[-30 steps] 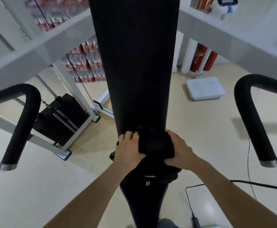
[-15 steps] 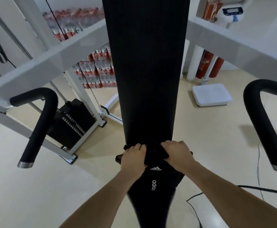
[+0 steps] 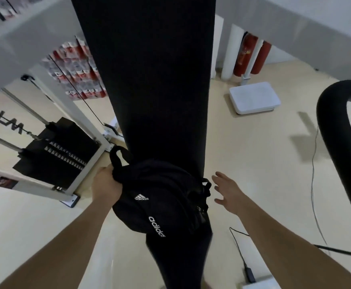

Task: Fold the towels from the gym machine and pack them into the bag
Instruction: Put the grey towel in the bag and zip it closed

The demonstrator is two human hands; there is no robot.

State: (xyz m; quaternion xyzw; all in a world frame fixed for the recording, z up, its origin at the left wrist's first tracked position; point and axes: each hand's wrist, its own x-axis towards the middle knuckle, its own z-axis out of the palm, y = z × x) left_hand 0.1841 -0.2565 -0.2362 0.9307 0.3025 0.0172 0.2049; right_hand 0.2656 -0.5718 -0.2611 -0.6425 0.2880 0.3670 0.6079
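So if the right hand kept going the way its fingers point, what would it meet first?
Probably the black bag: the open right hand has fingers aimed up and left toward its right edge, though depth is unclear.

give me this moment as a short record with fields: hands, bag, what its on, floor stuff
left hand: closed on the top edge of the black bag, beside its loop handle
right hand: open, fingers spread, apart from the bag, holding nothing
bag: black, white logo and lettering, resting on the long black pad of the gym machine
towels: none clearly visible
floor: white scale at upper right, thin cable trailing along the right
other: black weight stack at left, padded black handle at right
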